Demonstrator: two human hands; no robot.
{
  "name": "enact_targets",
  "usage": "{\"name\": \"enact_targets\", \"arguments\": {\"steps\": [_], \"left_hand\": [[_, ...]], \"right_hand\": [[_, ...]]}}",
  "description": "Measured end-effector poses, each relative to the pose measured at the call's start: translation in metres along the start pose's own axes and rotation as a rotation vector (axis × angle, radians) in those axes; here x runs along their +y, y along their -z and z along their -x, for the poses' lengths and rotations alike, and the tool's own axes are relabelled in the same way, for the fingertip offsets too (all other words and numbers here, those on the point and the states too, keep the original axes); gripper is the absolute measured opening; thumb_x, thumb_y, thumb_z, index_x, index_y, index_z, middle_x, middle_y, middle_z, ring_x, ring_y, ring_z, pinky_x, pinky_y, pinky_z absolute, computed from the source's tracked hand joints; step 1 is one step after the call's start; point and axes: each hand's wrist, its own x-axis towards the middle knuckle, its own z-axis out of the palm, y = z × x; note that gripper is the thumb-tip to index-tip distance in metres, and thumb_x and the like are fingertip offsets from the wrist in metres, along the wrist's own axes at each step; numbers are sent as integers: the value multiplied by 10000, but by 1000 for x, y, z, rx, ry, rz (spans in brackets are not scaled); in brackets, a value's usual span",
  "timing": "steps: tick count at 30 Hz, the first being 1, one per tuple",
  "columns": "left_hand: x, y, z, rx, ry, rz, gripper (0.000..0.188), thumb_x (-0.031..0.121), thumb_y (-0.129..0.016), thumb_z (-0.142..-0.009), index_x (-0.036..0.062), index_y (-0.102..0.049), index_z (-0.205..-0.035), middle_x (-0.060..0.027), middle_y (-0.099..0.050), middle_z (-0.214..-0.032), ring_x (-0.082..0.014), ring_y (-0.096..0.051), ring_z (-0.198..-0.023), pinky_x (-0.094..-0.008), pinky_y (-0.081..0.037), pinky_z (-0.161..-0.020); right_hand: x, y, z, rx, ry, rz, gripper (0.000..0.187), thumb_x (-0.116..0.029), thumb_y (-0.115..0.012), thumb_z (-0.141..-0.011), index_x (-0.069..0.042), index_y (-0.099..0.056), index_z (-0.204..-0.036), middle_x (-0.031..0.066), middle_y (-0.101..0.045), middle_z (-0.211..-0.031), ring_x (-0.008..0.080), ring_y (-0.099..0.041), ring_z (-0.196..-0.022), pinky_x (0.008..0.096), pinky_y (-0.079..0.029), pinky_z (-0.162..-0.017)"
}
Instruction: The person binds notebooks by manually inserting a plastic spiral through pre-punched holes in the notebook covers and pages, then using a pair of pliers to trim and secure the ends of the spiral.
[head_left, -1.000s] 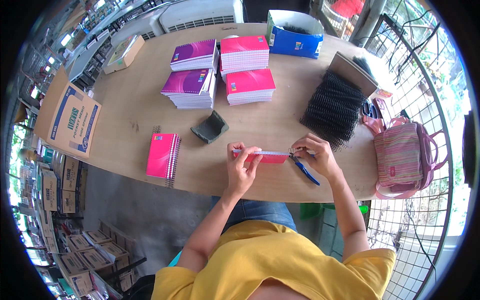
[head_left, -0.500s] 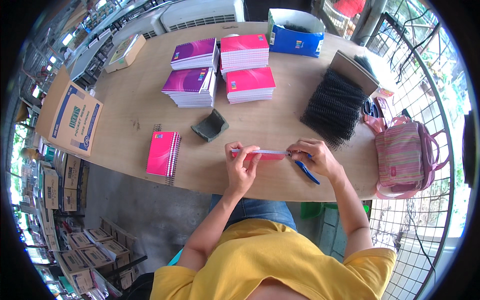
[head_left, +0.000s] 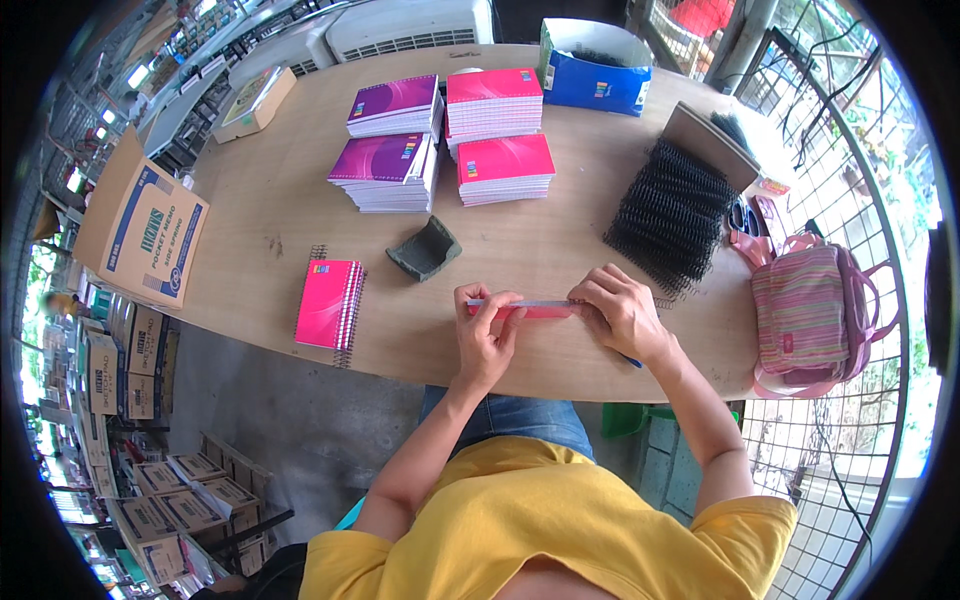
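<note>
Above the table's near edge, my left hand (head_left: 486,330) grips a thin pink notebook (head_left: 545,312) by its left end, page edges facing up. My right hand (head_left: 618,312) is closed at the notebook's right end, pinching a black spiral coil that the fingers mostly hide; a bit of coil (head_left: 662,302) shows beyond the hand. Under that hand lies a blue-handled tool (head_left: 630,361), nearly all covered. Left of my hands, pink notebooks (head_left: 328,305) with black spirals lie stacked. A dark, curved, trough-like block (head_left: 425,250) sits between them and the notebook piles.
Purple notebooks (head_left: 380,160) and pink notebooks (head_left: 505,165) stand in piles at the back. Many black coils (head_left: 670,215) lie at the right, beside a striped bag (head_left: 800,315). A blue box (head_left: 597,85) stands at the far edge, an open carton (head_left: 145,230) at the left.
My right hand has moved slightly left and turned over the notebook's right end, covering the coil and most of the blue-handled tool. My left hand keeps its hold.
</note>
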Motion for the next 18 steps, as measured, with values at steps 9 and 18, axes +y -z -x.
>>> {"name": "enact_targets", "arguments": {"steps": [9, 18], "left_hand": [[1, -2, 1, 11, 9, 9, 234, 96, -792, -833, 93, -695, -1046, -109, -539, -955, -279, -529, -940, -395, -496, -746], [-5, -4, 8, -21, 5, 59, 267, 117, -816, -818, 88, -673, -1041, -85, -606, -993, -296, -501, -973, -411, -460, -822]], "right_hand": [[-4, 0, 0, -16, 3, 95, 200, -133, -755, -778, -112, -680, -963, 35, -670, -1020, 265, -604, -998, 423, -502, -771], [-28, -8, -79, -151, 10, 79, 552, -518, -698, -865, -29, -624, -1109, 164, -671, -1119, 372, -607, -1131, 473, -511, -912]]}}
